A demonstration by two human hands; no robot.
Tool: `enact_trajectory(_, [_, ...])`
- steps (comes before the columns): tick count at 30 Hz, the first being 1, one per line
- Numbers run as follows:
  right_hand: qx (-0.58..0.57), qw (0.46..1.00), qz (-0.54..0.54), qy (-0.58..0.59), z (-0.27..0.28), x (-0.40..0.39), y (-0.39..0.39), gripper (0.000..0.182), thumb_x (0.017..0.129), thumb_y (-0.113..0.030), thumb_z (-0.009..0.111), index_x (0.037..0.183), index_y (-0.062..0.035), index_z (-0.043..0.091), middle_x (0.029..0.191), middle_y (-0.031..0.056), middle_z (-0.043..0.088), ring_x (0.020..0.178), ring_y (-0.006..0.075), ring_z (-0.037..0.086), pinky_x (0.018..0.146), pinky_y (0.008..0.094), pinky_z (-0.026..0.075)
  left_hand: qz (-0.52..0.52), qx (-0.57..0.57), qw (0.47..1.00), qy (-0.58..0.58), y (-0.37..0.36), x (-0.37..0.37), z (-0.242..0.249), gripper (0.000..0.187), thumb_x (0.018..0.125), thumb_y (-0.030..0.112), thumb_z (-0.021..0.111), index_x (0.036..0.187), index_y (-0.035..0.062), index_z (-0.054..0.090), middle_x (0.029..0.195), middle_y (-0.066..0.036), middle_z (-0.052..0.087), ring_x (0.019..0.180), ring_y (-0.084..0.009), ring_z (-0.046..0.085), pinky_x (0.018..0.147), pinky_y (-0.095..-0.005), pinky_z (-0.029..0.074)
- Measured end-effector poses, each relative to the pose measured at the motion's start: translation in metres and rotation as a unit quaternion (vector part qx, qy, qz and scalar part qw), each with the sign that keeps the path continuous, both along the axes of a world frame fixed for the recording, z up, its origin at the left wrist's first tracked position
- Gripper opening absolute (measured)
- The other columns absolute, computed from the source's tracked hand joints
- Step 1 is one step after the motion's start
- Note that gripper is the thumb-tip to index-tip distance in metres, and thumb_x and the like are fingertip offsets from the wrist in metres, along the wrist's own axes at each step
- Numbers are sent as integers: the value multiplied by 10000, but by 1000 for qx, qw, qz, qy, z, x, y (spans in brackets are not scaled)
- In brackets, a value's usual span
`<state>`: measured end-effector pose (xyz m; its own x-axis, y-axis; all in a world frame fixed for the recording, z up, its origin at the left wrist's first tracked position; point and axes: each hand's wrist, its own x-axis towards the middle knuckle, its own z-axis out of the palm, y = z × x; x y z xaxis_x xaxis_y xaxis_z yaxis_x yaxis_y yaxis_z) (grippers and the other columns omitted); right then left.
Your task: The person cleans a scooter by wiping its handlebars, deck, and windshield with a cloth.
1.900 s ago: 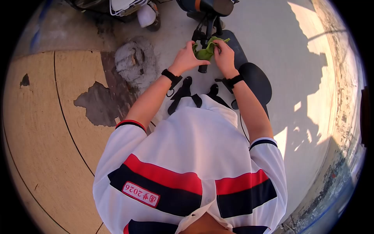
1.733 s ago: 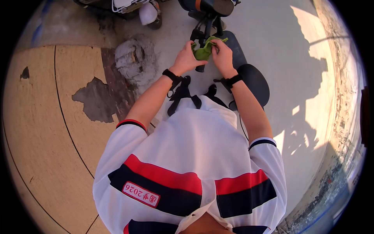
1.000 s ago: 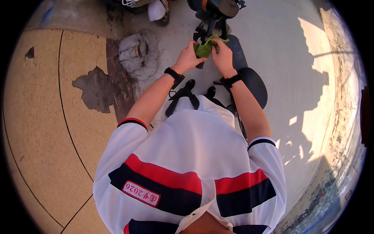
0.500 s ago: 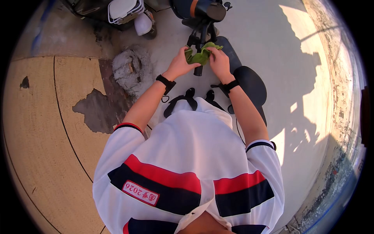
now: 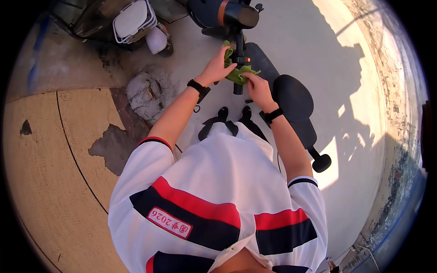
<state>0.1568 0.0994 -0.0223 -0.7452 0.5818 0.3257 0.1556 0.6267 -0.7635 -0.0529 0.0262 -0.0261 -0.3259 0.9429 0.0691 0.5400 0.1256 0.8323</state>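
A green cloth (image 5: 246, 73) lies against the black handlebar (image 5: 238, 88) of a dark scooter-like vehicle, part of it on each side of the bar. My left hand (image 5: 217, 68) is closed on the cloth's left part, its thumb stretched toward the bar. On the other side, my right hand (image 5: 261, 93) pinches the cloth's right end just beside the grip. A small orange button (image 5: 247, 60) shows on the bar between the hands. Whether the cloth passes fully round the bar cannot be seen. Both wrists wear black bands.
The vehicle's black seat (image 5: 293, 98) sits right of my right forearm. A grey, rough lump (image 5: 148, 93) lies on the ground at left, near tan boards (image 5: 41, 150). A white basket-like seat (image 5: 132, 22) stands at upper left. A weathered wall (image 5: 409, 82) runs along the right.
My left hand has moved up along the bar, and the cloth is stretched out more between my hands. My right hand is lower beside the grip. The view has shifted slightly.
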Motion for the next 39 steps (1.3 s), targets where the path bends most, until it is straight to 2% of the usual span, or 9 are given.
enact_trajectory(5, [-46, 998, -48, 15, 1, -5, -12, 233, 834, -16, 629, 1055, -59, 688, 850, 184, 696, 692, 339, 685, 651, 391, 554, -4, 25, 999, 34, 5, -5, -2, 687, 864, 243, 750, 1422, 68, 391, 1286, -232, 590, 1170, -380, 601, 970, -418, 483])
enact_trajectory(8, [-48, 996, -74, -14, 7, -9, -19, 206, 832, -55, 649, 1031, -58, 700, 843, 189, 698, 701, 328, 698, 654, 382, 559, -6, -30, 999, 13, 4, -9, 13, 677, 861, 234, 749, 1421, 73, 404, 1298, -223, 588, 1179, -383, 594, 974, -420, 482])
enact_trajectory(18, [-29, 991, -113, -67, 10, 2, -35, 164, 829, -80, 676, 989, -48, 687, 824, 158, 683, 673, 329, 669, 635, 394, 541, -41, 48, 995, 75, -12, -10, 9, 598, 856, 106, 681, 1403, 52, 446, 1353, -214, 559, 1234, -415, 534, 1010, -429, 463])
enact_trajectory(23, [-6, 992, -108, -70, 13, -8, -26, 183, 829, -88, 684, 1008, -69, 647, 876, 120, 664, 772, 324, 658, 707, 409, 534, -44, 60, 993, 87, -18, -11, 20, 485, 839, 78, 656, 1308, 30, 541, 1264, -210, 609, 1123, -427, 583, 943, -461, 493])
enact_trajectory(26, [67, 991, -109, -26, 20, -19, -15, 247, 828, -85, 681, 1069, -78, 629, 964, 115, 667, 902, 322, 648, 789, 411, 530, -48, 27, 996, 72, -24, -13, 19, 473, 847, 80, 672, 1309, 60, 572, 1235, -193, 645, 1132, -389, 607, 941, -417, 503])
enact_trajectory(27, [93, 990, -107, -13, 23, -21, -13, 276, 828, -83, 680, 1098, -80, 624, 1002, 116, 671, 953, 322, 644, 821, 410, 529, -55, 69, 991, 97, -27, -13, 10, 443, 846, 82, 674, 1282, 53, 597, 1199, -184, 665, 964, -363, 661, 829, -402, 528])
enact_trajectory(31, [101, 994, -23, -25, 26, -32, 2, 478, 828, -81, 677, 1289, -96, 552, 1168, 147, 649, 1117, 358, 589, 950, 416, 499, -39, 49, 993, 98, -39, -8, 9, 420, 837, 74, 670, 1252, 31, 615, 1136, -199, 681, 635, -304, 590, 658, -409, 502])
enact_trajectory(34, [82, 996, 14, -40, 17, -37, 12, 485, 837, -77, 678, 1303, -108, 549, 1178, 165, 648, 1145, 369, 576, 948, 420, 501, -9, -35, 997, 71, -43, -1, 19, 384, 839, 61, 648, 1219, 8, 624, 1131, -239, 666, 1033, -432, 625, 879, -463, 516])
enact_trajectory(39, [76, 996, 35, -4, 7, -35, 23, 461, 822, -65, 667, 1271, -108, 569, 1041, 153, 681, 1026, 360, 617, 898, 435, 514, 42, 38, 991, 119, -40, 14, 4, 370, 846, 75, 661, 1206, 0, 627, 1043, -240, 686, 950, -402, 663, 817, -418, 532])
